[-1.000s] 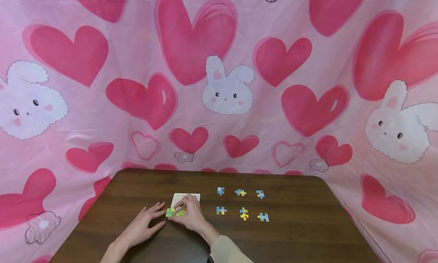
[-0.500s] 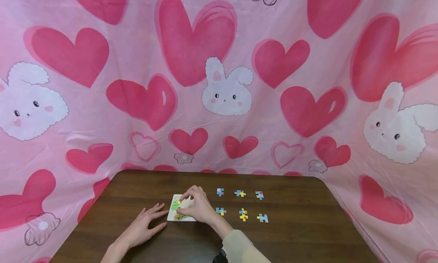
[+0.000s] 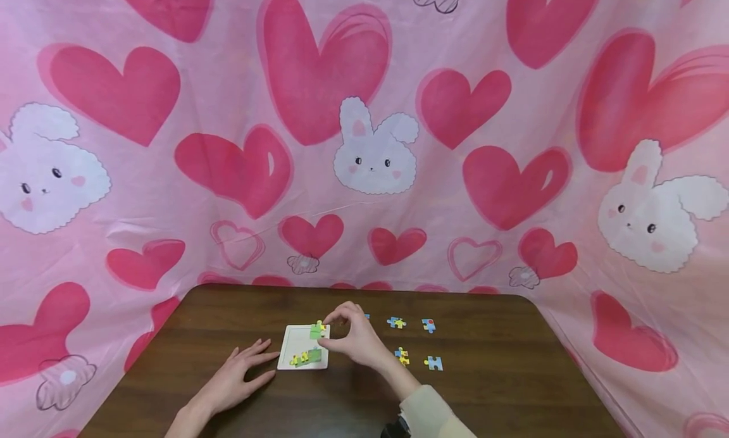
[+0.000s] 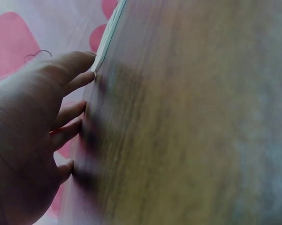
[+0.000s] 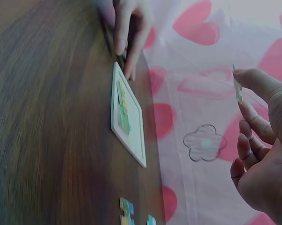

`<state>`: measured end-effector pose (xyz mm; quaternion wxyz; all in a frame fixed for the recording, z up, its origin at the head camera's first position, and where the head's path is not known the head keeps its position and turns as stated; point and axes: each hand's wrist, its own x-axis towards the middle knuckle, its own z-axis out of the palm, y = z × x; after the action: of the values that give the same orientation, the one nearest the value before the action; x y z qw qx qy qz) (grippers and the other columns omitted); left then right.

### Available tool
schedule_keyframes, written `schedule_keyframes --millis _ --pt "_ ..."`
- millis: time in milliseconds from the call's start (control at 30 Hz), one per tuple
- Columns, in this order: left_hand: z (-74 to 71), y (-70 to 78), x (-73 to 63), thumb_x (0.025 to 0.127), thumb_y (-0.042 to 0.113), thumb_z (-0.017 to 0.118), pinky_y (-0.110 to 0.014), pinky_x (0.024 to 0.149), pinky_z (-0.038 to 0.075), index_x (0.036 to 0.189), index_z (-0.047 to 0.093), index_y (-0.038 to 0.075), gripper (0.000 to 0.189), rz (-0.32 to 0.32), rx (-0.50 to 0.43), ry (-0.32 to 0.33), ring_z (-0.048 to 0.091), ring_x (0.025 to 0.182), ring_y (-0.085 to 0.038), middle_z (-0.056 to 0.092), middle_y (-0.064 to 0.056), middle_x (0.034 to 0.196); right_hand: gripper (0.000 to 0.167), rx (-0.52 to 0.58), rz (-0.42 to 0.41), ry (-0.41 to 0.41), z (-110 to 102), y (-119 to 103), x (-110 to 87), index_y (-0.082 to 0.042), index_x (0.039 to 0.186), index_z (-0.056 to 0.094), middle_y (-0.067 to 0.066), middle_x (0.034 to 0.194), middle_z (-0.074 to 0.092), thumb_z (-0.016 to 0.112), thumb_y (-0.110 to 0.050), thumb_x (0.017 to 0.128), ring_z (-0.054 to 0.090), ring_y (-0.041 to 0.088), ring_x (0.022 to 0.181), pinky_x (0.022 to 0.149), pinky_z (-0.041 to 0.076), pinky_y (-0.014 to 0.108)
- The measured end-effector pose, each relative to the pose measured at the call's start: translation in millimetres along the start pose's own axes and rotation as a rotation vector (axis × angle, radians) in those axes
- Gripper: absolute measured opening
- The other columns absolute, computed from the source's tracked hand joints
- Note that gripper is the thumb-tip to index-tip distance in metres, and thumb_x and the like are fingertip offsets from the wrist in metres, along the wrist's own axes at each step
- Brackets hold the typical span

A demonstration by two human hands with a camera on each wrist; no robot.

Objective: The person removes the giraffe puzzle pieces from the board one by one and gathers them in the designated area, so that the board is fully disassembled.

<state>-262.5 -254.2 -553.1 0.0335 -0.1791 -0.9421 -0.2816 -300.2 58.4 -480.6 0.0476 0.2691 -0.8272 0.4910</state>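
Note:
A white square puzzle tray [image 3: 289, 344] lies on the table, with joined green and yellow puzzle pieces [image 3: 308, 357] along its near side. Thumb and forefinger of my right hand [image 3: 360, 340] pinch a green and yellow puzzle piece [image 3: 317, 331], which overlaps the tray's far right corner in the head view. The right wrist view shows this puzzle piece [image 5: 238, 85] edge-on, raised off the tray. My left hand [image 3: 239, 376] rests on the table with fingers spread, its fingertips at the tray's left edge. In the left wrist view a fingertip meets the tray's rim [image 4: 105, 44].
Several loose puzzle pieces lie to the right, among them a blue and yellow one [image 3: 397, 323], a blue one with a red spot [image 3: 429, 325], a mostly yellow one [image 3: 402, 356] and a light blue one [image 3: 434, 363]. My right hand hides others. A pink heart-print cloth [image 3: 353, 248] hangs behind the table.
My right hand has carried the green and yellow puzzle piece from the tray's left side across to its far right, uncovering the tray. My left hand has stayed in place.

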Motion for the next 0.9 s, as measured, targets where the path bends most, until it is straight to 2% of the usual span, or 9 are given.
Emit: schedule_keyframes --millis 233,533,800,900 --pt "-1.2 -1.1 0.0 0.099 0.041 0.082 -0.084 0.123 0.027 0.139 0.077 0.017 0.047 -0.003 -0.005 -0.001 0.050 0.156 -0.049 0.061 -0.020 0.160 0.026 -0.016 0.020 0.026 -19 4 -12.0 -0.012 0.106 0.079 0.006 0.112 0.070 0.095 -0.016 0.085 0.056 0.017 0.104 0.091 0.052 0.031" --pt "0.6 -2.6 0.7 0.099 0.040 0.082 -0.083 0.124 0.026 0.139 0.077 0.016 0.047 -0.016 -0.006 0.003 0.049 0.156 -0.048 0.061 -0.021 0.161 0.027 -0.006 0.007 0.035 -35 23 -34.0 -0.010 0.103 0.078 0.008 0.109 0.072 0.097 -0.015 0.084 0.062 0.025 0.103 0.091 0.052 0.026" --pt "2.9 -1.8 2.0 0.099 0.040 0.081 -0.084 0.123 0.025 0.138 0.078 0.015 0.046 -0.008 -0.012 0.018 0.050 0.156 -0.048 0.062 -0.021 0.160 0.028 -0.063 0.015 0.038 -45 43 -62.6 -0.011 0.099 0.078 0.010 0.103 0.071 0.099 -0.012 0.081 0.061 0.026 0.095 0.085 0.053 0.028" --pt "2.6 -1.0 2.9 0.099 0.039 0.081 -0.084 0.123 0.026 0.138 0.077 0.013 0.047 -0.010 -0.010 0.026 0.051 0.155 -0.049 0.063 -0.022 0.158 0.028 -0.054 0.002 0.015 -44 52 -73.7 -0.012 0.099 0.078 0.009 0.102 0.071 0.098 -0.014 0.081 0.059 0.021 0.094 0.083 0.052 0.027"
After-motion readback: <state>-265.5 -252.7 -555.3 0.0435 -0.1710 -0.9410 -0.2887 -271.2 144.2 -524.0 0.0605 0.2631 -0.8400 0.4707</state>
